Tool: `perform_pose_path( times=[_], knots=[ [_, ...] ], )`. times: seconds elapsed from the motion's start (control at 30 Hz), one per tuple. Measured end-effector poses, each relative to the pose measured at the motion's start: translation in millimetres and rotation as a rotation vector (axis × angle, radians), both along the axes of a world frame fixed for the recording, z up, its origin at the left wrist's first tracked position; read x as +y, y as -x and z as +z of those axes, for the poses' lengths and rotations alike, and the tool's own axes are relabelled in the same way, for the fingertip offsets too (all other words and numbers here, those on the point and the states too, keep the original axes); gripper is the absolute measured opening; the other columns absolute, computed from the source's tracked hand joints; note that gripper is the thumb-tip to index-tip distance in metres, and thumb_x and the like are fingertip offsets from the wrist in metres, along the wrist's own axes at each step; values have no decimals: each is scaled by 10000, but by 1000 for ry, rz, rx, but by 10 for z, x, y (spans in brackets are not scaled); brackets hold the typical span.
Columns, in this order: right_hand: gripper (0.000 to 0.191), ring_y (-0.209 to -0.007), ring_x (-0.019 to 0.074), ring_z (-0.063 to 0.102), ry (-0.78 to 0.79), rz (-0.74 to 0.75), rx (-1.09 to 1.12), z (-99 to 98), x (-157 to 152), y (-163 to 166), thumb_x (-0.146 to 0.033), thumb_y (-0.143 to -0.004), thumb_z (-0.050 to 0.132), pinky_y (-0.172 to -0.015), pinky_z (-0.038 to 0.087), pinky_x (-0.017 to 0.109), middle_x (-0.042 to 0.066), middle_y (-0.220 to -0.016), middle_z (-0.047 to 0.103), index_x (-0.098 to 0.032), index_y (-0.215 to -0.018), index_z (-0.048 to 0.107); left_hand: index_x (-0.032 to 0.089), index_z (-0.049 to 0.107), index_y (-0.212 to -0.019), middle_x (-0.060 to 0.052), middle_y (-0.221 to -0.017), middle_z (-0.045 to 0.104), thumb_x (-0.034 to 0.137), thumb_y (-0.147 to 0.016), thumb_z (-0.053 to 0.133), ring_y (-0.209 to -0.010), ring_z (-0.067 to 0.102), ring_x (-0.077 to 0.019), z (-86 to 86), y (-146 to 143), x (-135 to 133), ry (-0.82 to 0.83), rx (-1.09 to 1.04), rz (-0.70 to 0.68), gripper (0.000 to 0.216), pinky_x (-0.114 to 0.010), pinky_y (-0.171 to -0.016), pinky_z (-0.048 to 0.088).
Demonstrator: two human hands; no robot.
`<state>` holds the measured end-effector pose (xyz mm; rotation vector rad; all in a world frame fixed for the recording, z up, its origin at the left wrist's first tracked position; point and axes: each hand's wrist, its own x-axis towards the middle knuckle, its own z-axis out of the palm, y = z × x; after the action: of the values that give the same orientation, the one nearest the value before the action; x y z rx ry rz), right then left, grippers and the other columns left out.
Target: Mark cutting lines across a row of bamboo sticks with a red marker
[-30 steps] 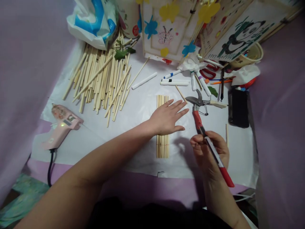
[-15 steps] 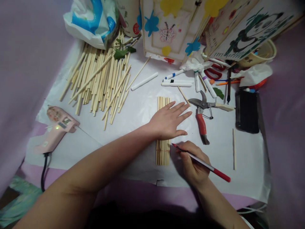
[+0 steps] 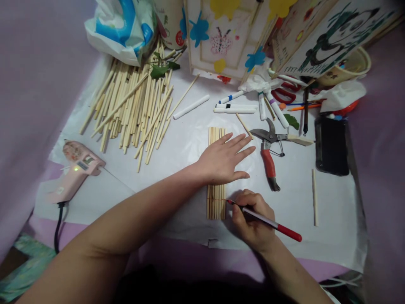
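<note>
A row of several thin wooden sticks (image 3: 216,209) lies side by side, upright in the view, with a faint red line across the lower part. My left hand (image 3: 223,160) rests flat over the middle of the row, fingers spread to the right. In my right hand (image 3: 255,217) is a red pen (image 3: 268,221), gripped like a writing tool. The pen's tip meets the right edge of the row, at the end of the red line. Part of the sticks is hidden beneath my left hand and wrist.
A large pile of wooden sticks (image 3: 126,109) lies at the back left, above a pink glue gun (image 3: 77,171). Red-handled pruning shears (image 3: 268,156), a black phone (image 3: 332,145) and a loose stick (image 3: 314,197) lie right. White markers (image 3: 236,110) and a decorated lantern-like box (image 3: 221,42) are behind.
My right hand has moved slightly down and left, bringing the pen tip to the row's right edge. My left hand stays spread on the sticks.
</note>
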<state>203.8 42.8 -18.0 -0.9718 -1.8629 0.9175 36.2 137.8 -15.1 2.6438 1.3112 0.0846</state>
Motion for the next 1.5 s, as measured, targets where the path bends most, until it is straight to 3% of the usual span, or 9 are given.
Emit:
perform_pose_path(
  times=[0.27,0.5,1.5],
  knots=[
    [139,-642,152,603,-42,63,-18,37,4,40,-111,-852,589,-544,477,298,0,-733,610,-232,-880,528,190,334,-1579,-91,-1678,223,639,-980,462,-1565,175,-239,21,2,1,11,7,3,760,-440,-1266,104],
    [127,-602,143,589,-10,-39,-15,6,-15,31,-162,-870,588,-518,460,290,-18,-690,581,-241,-826,499,193,329,-1582,-88,-1682,213,641,-981,458,-1566,172,-242,26,3,6,15,5,0,761,-438,-1264,104],
    [121,-576,141,609,-48,33,-97,65,41,52,-128,-849,579,-521,471,273,-3,-697,644,-235,-819,533,179,336,-1580,-101,-1682,211,641,-982,464,-1564,174,-252,-27,-3,17,-5,-17,-4,766,-445,-1264,94]
  ],
)
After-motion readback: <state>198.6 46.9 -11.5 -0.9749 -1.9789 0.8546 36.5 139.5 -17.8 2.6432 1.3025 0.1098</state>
